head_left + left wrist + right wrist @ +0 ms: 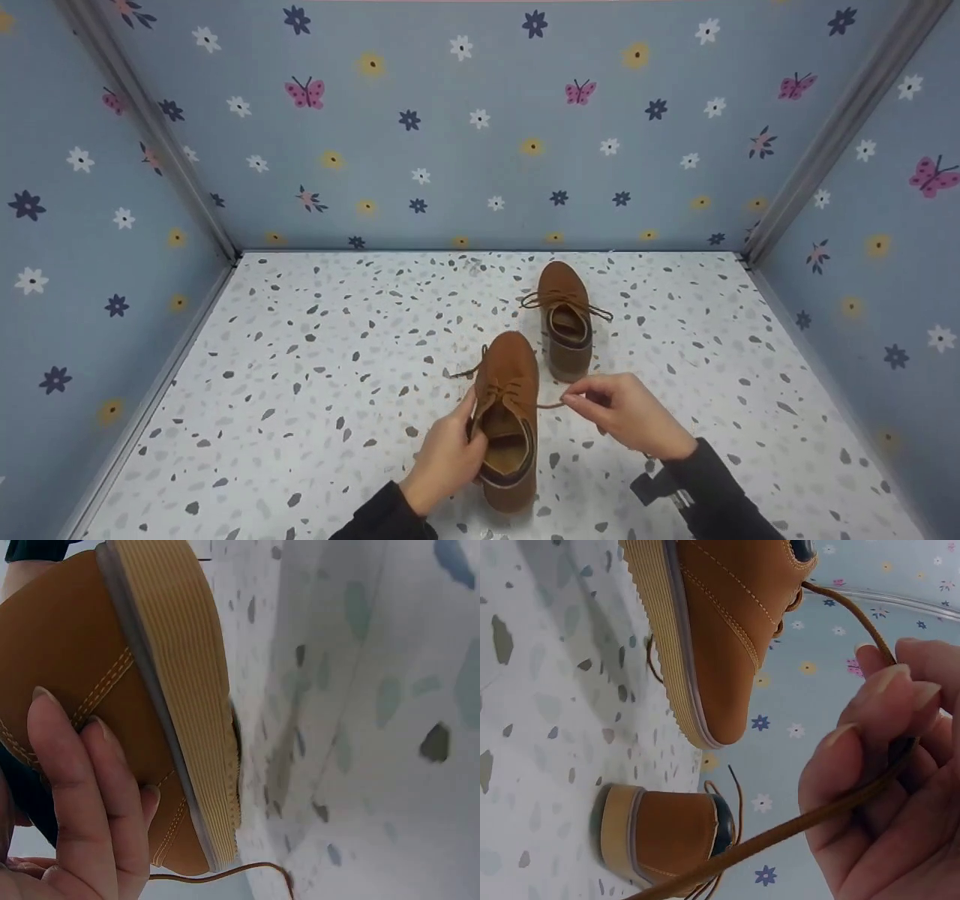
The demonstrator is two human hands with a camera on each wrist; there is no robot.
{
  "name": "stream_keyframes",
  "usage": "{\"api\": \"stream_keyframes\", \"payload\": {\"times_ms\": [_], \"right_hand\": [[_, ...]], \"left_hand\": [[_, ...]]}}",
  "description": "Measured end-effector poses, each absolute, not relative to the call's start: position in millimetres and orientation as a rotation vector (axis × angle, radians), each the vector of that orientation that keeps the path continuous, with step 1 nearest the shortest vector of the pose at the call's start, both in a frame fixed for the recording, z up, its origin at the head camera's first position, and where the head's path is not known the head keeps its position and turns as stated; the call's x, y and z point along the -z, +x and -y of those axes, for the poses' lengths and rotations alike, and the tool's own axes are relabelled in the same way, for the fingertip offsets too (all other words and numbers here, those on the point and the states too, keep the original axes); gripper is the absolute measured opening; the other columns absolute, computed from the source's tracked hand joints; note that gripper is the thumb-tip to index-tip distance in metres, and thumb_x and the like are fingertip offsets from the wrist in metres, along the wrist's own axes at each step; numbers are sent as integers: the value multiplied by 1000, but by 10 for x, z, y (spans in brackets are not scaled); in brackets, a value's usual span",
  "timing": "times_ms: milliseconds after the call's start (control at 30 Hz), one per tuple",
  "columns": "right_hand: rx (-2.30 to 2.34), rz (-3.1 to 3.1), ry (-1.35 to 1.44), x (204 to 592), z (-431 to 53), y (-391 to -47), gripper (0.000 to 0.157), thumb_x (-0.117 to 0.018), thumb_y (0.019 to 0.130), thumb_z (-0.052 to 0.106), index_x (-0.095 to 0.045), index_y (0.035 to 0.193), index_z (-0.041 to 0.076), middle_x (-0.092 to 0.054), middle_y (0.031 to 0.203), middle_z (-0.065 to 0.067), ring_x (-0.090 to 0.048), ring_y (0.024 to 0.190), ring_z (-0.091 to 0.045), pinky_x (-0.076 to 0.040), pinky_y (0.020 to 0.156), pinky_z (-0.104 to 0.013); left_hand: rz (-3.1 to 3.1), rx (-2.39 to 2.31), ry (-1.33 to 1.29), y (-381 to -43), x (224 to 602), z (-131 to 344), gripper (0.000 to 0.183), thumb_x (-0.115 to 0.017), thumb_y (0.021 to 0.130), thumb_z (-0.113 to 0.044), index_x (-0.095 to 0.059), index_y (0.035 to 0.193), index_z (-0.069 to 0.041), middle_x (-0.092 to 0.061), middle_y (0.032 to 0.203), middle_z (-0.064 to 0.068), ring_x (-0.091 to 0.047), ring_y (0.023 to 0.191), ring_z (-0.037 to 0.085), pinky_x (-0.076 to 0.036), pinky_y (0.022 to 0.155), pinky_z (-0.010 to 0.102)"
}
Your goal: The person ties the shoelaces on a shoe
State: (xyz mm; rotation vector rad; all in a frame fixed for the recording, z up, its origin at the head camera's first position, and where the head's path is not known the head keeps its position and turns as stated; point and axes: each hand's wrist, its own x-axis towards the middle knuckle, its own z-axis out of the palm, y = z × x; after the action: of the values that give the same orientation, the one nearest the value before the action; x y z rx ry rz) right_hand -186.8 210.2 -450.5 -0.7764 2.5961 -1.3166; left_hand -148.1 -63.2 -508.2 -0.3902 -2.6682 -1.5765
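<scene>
A tan lace-up shoe (512, 356) is held by my left hand (448, 450), toe pointing toward the back wall. The thumb is at the collar opening, and in the left wrist view the fingers (86, 817) lie along the shoe's stitched side. My right hand (634, 416) pinches one shoelace (551, 406) and holds it out to the right of the shoe. In the right wrist view the lace (780, 829) passes between the fingers and hangs on past them. The other lace end (469, 372) sticks out loosely on the left side.
A matching shoe (564, 283) stands on the speckled white floor (315, 360) just ahead and right, its lace loops spread to both sides. Blue flower-print panels (450, 150) enclose the floor at back, left and right. A dark device (656, 486) is strapped on the right wrist.
</scene>
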Motion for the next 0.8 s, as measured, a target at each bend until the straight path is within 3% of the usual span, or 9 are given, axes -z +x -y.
{"api": "stream_keyframes", "payload": {"times_ms": [67, 167, 333, 500, 600, 667, 733, 800], "right_hand": [[1282, -2599, -765, 4566, -2103, -1867, 15, -67, 96, 31, -75, 100, 20, -55, 61, 8, -49, 48, -5, -42, 45, -24], [1233, -2589, -754, 4646, -2104, -1861, 13, -68, 95, 31, -75, 100, 21, -56, 60, 7, -50, 48, -4, -42, 46, -23], [1175, -2563, -736, 4740, -2105, -1851, 15, -70, 93, 33, -75, 97, 20, -62, 62, 2, -53, 50, -5, -43, 47, -23], [1127, -2598, -743, 4781, -2104, -1861, 12, -71, 93, 29, -75, 95, 18, -63, 65, 7, -56, 54, -5, -46, 48, -24], [1101, -2622, -756, 4791, -2096, -1866, 12, -71, 93, 27, -75, 95, 15, -64, 67, 10, -57, 56, -4, -47, 50, -24], [1097, -2625, -766, 4797, -2088, -1872, 13, -71, 93, 26, -75, 94, 14, -64, 67, 8, -57, 56, -5, -47, 50, -25], [1100, -2623, -777, 4798, -2083, -1876, 14, -71, 93, 26, -75, 94, 13, -65, 68, 8, -58, 56, -6, -47, 51, -25], [1101, -2620, -779, 4803, -2082, -1881, 13, -71, 93, 25, -75, 94, 13, -65, 68, 9, -61, 56, -9, -48, 51, -25]], "left_hand": [[2681, 1569, -386, -1443, 5163, 599, 65, -52, 87, 4, -31, 149, 9, -48, 141, 28, -57, 120, 30, -48, 98, 42], [2685, 1539, -402, -1398, 5253, 551, 65, -53, 87, 4, -32, 149, 8, -53, 137, 27, -59, 117, 30, -49, 97, 43], [2705, 1487, -418, -1360, 5320, 484, 66, -56, 87, 1, -35, 150, 3, -65, 121, 23, -66, 93, 22, -54, 81, 39], [2772, 1561, -376, -1348, 5305, 442, 69, -57, 90, -6, -29, 152, 4, -66, 97, 19, -57, 66, 13, -49, 64, 31], [2808, 1626, -367, -1328, 5282, 432, 72, -57, 90, -9, -24, 152, 8, -63, 112, 25, -60, 76, 16, -51, 71, 33], [2814, 1661, -370, -1316, 5267, 434, 73, -58, 90, -10, -23, 152, 9, -55, 132, 28, -63, 93, 20, -51, 84, 38], [2826, 1669, -376, -1311, 5253, 443, 73, -59, 92, -13, -23, 151, 9, -48, 141, 28, -61, 107, 24, -49, 92, 42], [2849, 1678, -380, -1313, 5242, 456, 73, -60, 93, -16, -24, 152, 8, -47, 141, 29, -64, 100, 26, -51, 89, 44]]}}
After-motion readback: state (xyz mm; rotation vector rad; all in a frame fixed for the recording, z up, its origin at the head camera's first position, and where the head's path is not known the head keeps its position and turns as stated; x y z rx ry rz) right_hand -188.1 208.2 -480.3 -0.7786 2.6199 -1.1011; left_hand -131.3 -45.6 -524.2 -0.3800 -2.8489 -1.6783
